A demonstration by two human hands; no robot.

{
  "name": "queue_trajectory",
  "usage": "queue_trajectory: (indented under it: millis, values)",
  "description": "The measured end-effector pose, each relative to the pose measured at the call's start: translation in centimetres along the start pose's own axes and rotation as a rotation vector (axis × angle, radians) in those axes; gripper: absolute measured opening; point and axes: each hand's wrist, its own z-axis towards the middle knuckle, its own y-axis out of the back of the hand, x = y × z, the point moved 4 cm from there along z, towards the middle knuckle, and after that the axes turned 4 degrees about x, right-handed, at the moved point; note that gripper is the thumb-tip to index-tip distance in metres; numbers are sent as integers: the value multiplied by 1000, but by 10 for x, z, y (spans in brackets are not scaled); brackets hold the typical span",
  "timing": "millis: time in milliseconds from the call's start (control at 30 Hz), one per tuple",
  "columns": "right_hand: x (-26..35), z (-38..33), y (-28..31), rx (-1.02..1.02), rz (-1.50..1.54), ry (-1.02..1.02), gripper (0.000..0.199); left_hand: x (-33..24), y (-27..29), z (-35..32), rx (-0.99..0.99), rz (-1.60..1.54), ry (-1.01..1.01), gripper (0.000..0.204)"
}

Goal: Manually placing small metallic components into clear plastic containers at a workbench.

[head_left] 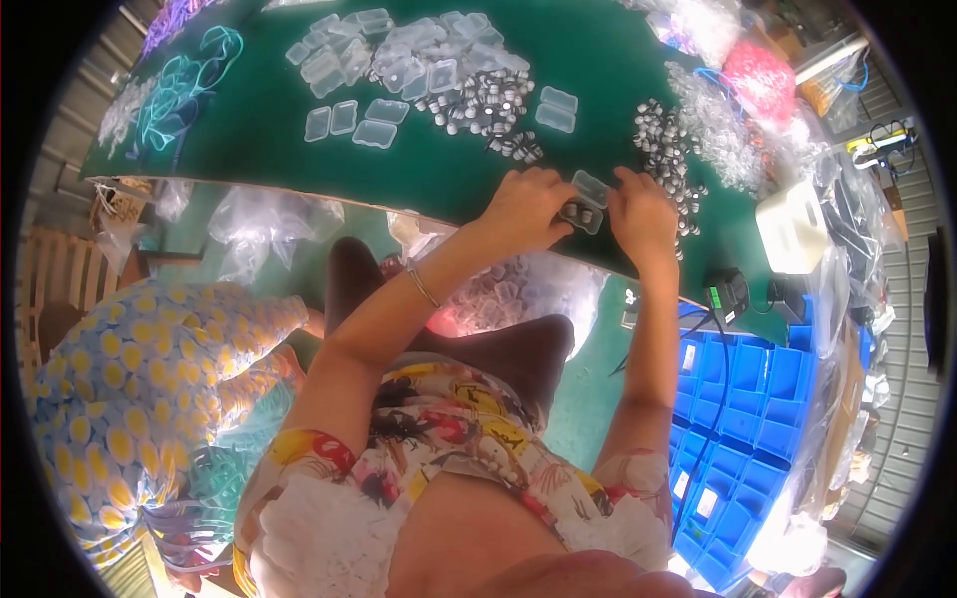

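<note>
Where the green bench [239, 149] begins on the left, a tangle of teal cord [159, 115] lies near its edge; below that, off the bench, a person in a pale blue outfit with yellow spots [120, 349] is partly in view; farther right on the bench, a few open clear boxes [379, 132] lie in front of a large heap of clear boxes [429, 45], and a pile of black-and-white pieces [483, 105] spreads from the heap toward the near edge; a single open box [556, 110] lies just right of that pile; next comes the left hand [533, 204], fingers bent, at the left side of a small clear box [591, 187]; that box is open between the two hands, near the front edge of the bench, with a few dark-and-light bits [584, 214] in its lower half; the right hand [643, 209] is at the box's right side, fingers bent toward it; whether either hand is clamped on the box or merely touching it, I cannot tell; beside the right hand lies a second pile of pieces [663, 140]; farther right are a pink bag [758, 80], a white tub [791, 227] and, lower down, blue bins [738, 399].
</note>
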Motion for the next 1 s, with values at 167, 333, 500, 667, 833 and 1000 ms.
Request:
queue_trajectory:
  millis: [167,333,500,667,833,1000]
  values:
    - [-11,-1,-13,26,170,-17,20,4,-7,0,-45,-15,-21,42]
    - [-1,-15,-3,78,470,-48,32,2,-6,-3,-44,-69,51,53]
    - [17,-26,3,-4,422,252,33,-2,-14,0,-97,109,-87,35]
    - [16,-31,-9,93,551,106,27,6,-9,-6,-175,-92,-152,19]
    - [20,-3,-12,357,678,216,13,7,10,-25,-221,-259,-33,12]
    - [9,86,-50,60,302,199,39,-17,11,-68,-91,-81,-94,17]
